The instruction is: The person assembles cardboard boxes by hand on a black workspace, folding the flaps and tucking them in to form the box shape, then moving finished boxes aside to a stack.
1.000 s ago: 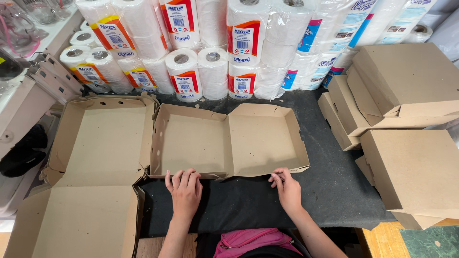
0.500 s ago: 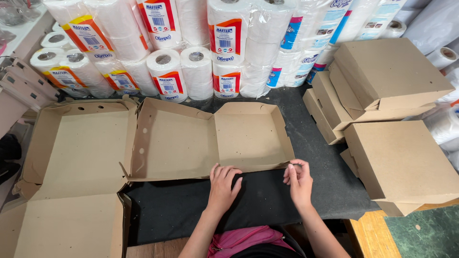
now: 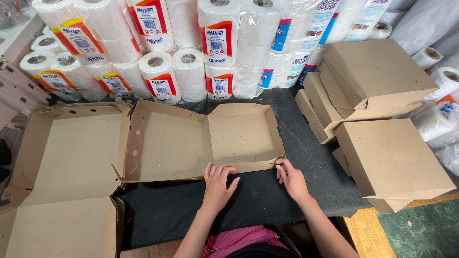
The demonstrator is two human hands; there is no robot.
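While a big unfolded cardboard box point(image 3: 62, 162) fills the lower left of the frame, its flaps spread flat, a smaller open brown box point(image 3: 201, 141) lies in the middle on the dark table cover point(image 3: 258, 200). Its left half and right half both face up, with low walls raised along the edges. The left hand point(image 3: 217, 184) rests palm down, fingers spread, on the near front flap of this box, pressing rather than gripping. Just to its right, the right hand point(image 3: 291, 179) pinches the near right corner of the same flap between curled fingers.

Across the top of the frame stand stacked paper rolls point(image 3: 158, 76) in clear wrap: those at upper left and centre carry red and orange rectangular labels, those further right blue and pink ones. At the right, 2 stacks of closed brown boxes point(image 3: 382, 119) lean on one another, near the table's edge.
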